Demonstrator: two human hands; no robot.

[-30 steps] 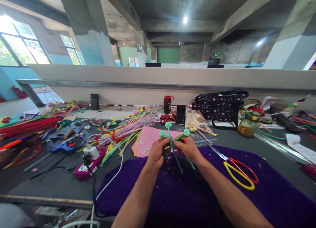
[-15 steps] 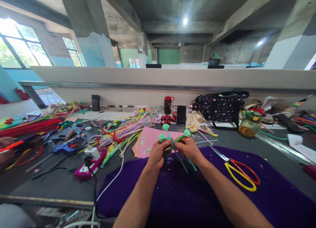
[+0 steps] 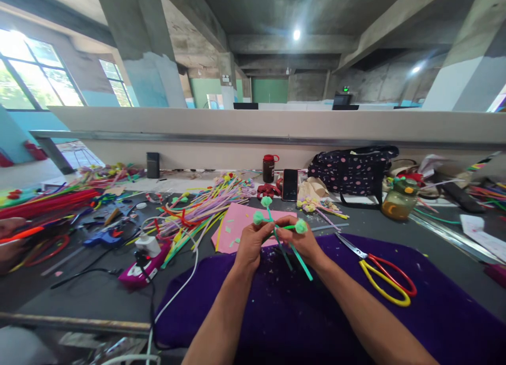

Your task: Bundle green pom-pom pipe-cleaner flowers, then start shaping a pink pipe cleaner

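Note:
Between both hands are green pipe-cleaner stems (image 3: 302, 262) topped with pale green fuzzy balls (image 3: 266, 202). My left hand (image 3: 252, 242) pinches the stems where they cross, its thumb and forefinger closed. My right hand (image 3: 301, 239) grips the same crossing from the other side, with one ball-topped stem (image 3: 301, 226) lying across its fingers. Several stem tails hang below the hands over a dark purple cloth (image 3: 292, 312). Behind the hands lies a pink sheet (image 3: 233, 225) with small green scraps. Scissors with red and yellow handles (image 3: 379, 278) rest on the cloth at the right.
Loose colored pipe cleaners (image 3: 213, 199) are heaped at back left. A pink power strip (image 3: 144, 267) with a white cable lies left. Phone (image 3: 290, 185), red-lidded bottle (image 3: 269, 169), patterned bag (image 3: 351, 170) and amber jug (image 3: 399, 200) stand behind. Another person's hand (image 3: 11, 244) shows far left.
The ball-topped stem at my right hand has tipped down and outward. The hanging stem tails have shifted; both hands stay in nearly the same place.

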